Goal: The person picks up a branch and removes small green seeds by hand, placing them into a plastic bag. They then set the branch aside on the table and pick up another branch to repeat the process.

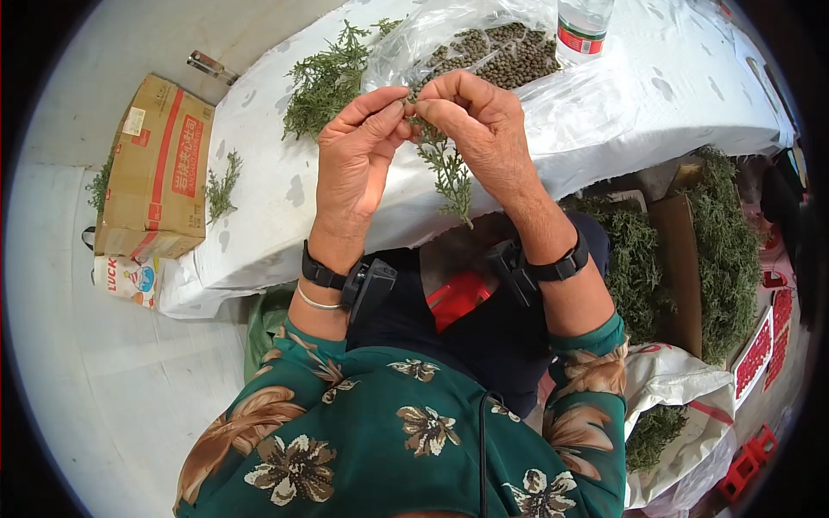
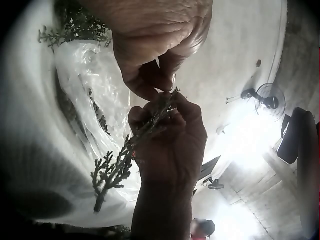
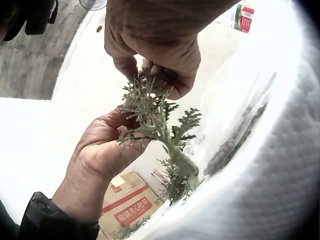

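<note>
Left hand (image 1: 356,147) and right hand (image 1: 485,129) meet upper centre, both pinched closed on green sprig (image 1: 447,175), likely for steadiness; clear bag (image 1: 387,66) lies top centre, probably for easy reach.

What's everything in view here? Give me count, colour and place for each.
Tablecloth: one, white with grey pattern, centre
Plastic bag: at least one, clear, on the tablecloth
Round pellets: uncountable, brown, in the bag
Bottle: one, clear, beside the pellets
Carton: one, brown and red, left
Small sprig: one, green, beside the carton
Sprig pile: one, green, left of the bag
Heaped greenery: uncountable, green, right side
Sack: one, white, lower right
Plastic item: one, red, lower right corner
Fan: at least one, dark, left wrist view
Held sprig: one, green, upper centre
Floral top: one, green, bottom centre
Wristbands: two, black, one per wrist
Bracelet: one, silver-coloured, left wrist
Left hand: one, bare, pinching the held sprig
Right hand: one, bare, pinching it too
</note>
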